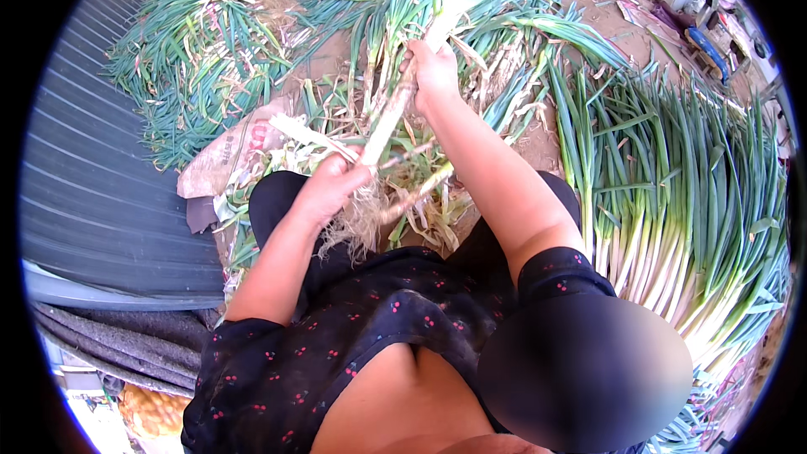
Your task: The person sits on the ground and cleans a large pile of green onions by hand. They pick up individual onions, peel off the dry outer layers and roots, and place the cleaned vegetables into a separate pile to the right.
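My right hand (436, 72) grips a thick green onion (386, 132) high on its pale shaft, just below where the green leaves fan out. Its root end points back toward my body. My left hand (331, 186) is closed around the lower end, with stringy roots (356, 221) hanging below the fingers. A white strip (306, 132), perhaps a loose outer layer, sticks out leftward past my left thumb and fingers; where it joins is hidden. Another onion stalk (422, 192) slants beneath, between my knees, amid dry peeled leaves (441, 217).
Neatly lined onions (643, 202) lie on the right. A loose heap of onions (195, 63) spreads at the far left, with more roots and leaves (504, 63) ahead. A printed woven sack (233, 145) lies beside a dark ribbed panel (113, 183). Tan round items (151, 413) sit at lower left.
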Motion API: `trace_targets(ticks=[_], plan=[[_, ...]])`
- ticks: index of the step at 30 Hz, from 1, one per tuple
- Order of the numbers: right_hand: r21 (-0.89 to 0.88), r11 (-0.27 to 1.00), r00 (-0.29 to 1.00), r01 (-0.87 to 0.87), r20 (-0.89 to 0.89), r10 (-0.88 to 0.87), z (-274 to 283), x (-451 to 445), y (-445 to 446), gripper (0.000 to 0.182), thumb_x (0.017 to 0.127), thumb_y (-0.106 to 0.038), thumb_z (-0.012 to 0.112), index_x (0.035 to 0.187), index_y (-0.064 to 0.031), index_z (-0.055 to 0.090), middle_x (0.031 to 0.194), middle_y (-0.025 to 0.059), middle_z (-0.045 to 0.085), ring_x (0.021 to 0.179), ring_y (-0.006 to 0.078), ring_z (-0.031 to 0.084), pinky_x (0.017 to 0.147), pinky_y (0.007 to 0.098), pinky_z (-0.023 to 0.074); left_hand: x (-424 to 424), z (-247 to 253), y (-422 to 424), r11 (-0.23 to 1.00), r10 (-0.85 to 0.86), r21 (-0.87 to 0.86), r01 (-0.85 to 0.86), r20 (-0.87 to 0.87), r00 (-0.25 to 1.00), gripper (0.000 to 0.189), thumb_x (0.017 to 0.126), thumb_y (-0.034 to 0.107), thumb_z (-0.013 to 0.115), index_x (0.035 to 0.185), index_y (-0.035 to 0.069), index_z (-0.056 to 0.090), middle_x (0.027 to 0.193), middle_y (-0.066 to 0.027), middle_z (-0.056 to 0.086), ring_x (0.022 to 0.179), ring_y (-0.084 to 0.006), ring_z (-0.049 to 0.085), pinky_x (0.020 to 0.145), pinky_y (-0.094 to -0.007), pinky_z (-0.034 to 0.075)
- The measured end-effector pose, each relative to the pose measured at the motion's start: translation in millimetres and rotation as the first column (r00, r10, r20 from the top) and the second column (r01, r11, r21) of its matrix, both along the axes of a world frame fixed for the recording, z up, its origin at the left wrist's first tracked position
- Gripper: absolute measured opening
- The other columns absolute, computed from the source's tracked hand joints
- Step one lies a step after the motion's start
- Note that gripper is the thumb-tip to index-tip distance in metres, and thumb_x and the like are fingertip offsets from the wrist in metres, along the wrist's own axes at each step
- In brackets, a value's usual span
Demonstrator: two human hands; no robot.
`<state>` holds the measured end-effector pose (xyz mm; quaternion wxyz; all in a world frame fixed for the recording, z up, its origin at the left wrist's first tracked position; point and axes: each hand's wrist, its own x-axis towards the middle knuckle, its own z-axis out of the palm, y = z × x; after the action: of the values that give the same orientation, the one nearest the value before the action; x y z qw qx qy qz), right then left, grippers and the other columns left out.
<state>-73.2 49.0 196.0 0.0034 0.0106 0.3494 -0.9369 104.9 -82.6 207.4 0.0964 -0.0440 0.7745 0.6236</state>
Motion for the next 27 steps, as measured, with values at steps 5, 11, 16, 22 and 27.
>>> trace_targets(ticks=[5,11,16,22,27], plan=[[-0.137,0.986,0.991,-0.094,-0.103,0.08,11,12,10,0.02,0.091,-0.027,0.051,0.09,-0.0073,0.048,0.063,0.0037,0.053,0.051,0.013,0.05,0.047,0.0252,0.0426,-7,-42,13,0.998,-0.054,-0.01,0.056,0.147,0.988,0.026,0.082,0.016,0.059,0.102,-0.001,0.06,0.09,0.0003,0.058,0.08,-0.0076,0.05,0.076,-0.0242,0.04],[-0.116,0.993,0.986,0.016,-0.165,-0.035,3,-39,42,0.021,0.092,-0.017,0.048,0.102,0.0022,0.05,0.078,0.013,0.06,0.063,0.0201,0.06,0.055,0.0312,0.0512,-33,-85,19,0.999,-0.005,-0.05,0.009,0.083,0.997,0.023,0.081,0.015,0.061,0.098,-0.001,0.059,0.084,-0.0017,0.06,0.074,-0.008,0.051,0.068,-0.025,0.043],[0.841,0.405,0.904,0.359,-0.206,-0.375,-87,-65,51,0.031,0.081,-0.027,0.062,0.067,0.0003,0.06,0.056,0.01,0.057,0.051,0.0184,0.054,0.053,0.0336,0.0426,-41,-135,-5,0.983,0.163,-0.071,-0.171,-0.108,0.981,0.027,0.076,0.012,0.064,0.098,-0.002,0.059,0.081,-0.0025,0.059,0.07,-0.0096,0.052,0.064,-0.027,0.044],[0.932,0.338,0.938,0.132,-0.007,-0.347,-145,-48,44,0.033,0.071,-0.026,0.065,0.057,0.001,0.053,0.053,0.0156,0.054,0.05,0.0297,0.055,0.056,0.04,0.0441,-35,-161,-31,0.945,0.189,-0.281,-0.17,0.041,0.981,0.033,0.07,0.018,0.069,0.095,-0.002,0.059,0.076,-0.0077,0.061,0.066,-0.0127,0.055,0.062,-0.0297,0.046],[0.991,0.107,0.996,0.085,-0.082,-0.033,-156,-29,22,0.027,0.067,-0.03,0.065,0.072,-0.0034,0.065,0.066,0.0178,0.061,0.067,0.035,0.061,0.066,0.0428,0.0488,-35,-140,-33,0.939,0.241,-0.271,-0.21,0.086,0.967,0.02,0.073,0.012,0.066,0.086,-0.002,0.061,0.072,-0.0014,0.057,0.063,-0.0102,0.051,0.059,-0.0271,0.042]])
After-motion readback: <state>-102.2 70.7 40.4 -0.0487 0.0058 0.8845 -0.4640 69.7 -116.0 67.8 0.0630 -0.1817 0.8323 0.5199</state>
